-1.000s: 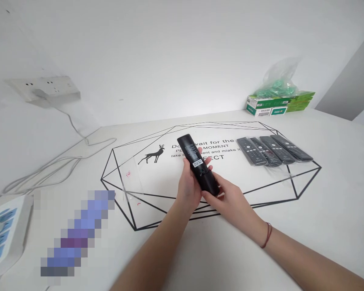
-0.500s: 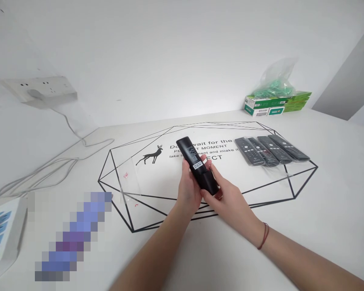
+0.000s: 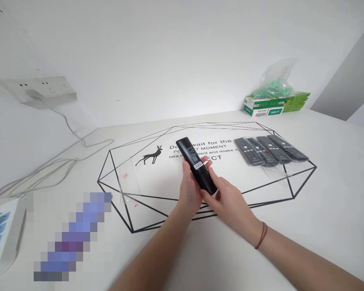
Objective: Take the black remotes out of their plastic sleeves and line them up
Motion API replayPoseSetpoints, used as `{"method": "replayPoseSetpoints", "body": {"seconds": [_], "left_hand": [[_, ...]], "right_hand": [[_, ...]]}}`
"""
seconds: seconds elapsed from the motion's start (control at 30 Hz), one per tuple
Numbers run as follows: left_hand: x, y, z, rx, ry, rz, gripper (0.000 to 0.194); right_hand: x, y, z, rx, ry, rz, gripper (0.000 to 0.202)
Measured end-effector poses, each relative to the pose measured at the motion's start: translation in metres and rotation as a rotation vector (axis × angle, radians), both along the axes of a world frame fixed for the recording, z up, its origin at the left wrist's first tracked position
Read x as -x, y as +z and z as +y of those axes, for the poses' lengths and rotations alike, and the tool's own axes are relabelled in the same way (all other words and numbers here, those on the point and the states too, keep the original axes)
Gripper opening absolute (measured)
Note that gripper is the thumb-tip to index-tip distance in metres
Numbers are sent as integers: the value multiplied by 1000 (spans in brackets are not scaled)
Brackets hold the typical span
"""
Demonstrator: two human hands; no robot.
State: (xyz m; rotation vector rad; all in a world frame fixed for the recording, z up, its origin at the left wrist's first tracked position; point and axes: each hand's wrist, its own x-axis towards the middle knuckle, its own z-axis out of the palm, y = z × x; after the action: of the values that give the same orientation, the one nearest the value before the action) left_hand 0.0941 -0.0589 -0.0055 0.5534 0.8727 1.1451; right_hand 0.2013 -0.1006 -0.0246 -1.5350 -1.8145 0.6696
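A black remote control [image 3: 197, 165], back side up with a printed label and a white barcode sticker, is held over the middle of the table. My left hand [image 3: 190, 188] wraps round it from the left and below, fingertips showing past its right edge. Around its lower end my right hand [image 3: 227, 196] is closed, thumb on the near side and fingers on the right edge. The cover at the lower end lies nearly flush with the body. To the right, several remotes in clear plastic sleeves [image 3: 268, 151] lie side by side on the table.
Green and white boxes [image 3: 263, 106] with a plastic bag [image 3: 276, 83] on top stand at the back right. A clear sleeve [image 3: 130, 182] lies left of my hands. Cables [image 3: 48, 171], a wall socket [image 3: 45, 89], a power strip [image 3: 3, 238] and a blurred-out item [image 3: 75, 238] are at the left.
The cover at the remote's lower end, raised at an angle before, now sits closer in line with the body. My right hand has shifted slightly with it; my left hand keeps its hold.
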Motion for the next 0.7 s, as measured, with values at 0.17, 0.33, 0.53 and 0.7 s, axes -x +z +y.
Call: {"method": "replayPoseSetpoints", "body": {"seconds": [0.17, 0.33, 0.53, 0.7], "left_hand": [[-2, -1, -1, -43, 48, 24, 57], [-3, -7, 1, -59, 54, 27, 57], [0, -8, 4, 77, 67, -68, 58], [5, -2, 7, 97, 120, -152, 56]], "right_hand": [[1, -1, -1, 26, 9, -17, 67], [2, -9, -1, 49, 55, -22, 67], [1, -14, 2, -24, 225, 83, 63], [-1, -12, 3, -57, 368, 199, 60]]}}
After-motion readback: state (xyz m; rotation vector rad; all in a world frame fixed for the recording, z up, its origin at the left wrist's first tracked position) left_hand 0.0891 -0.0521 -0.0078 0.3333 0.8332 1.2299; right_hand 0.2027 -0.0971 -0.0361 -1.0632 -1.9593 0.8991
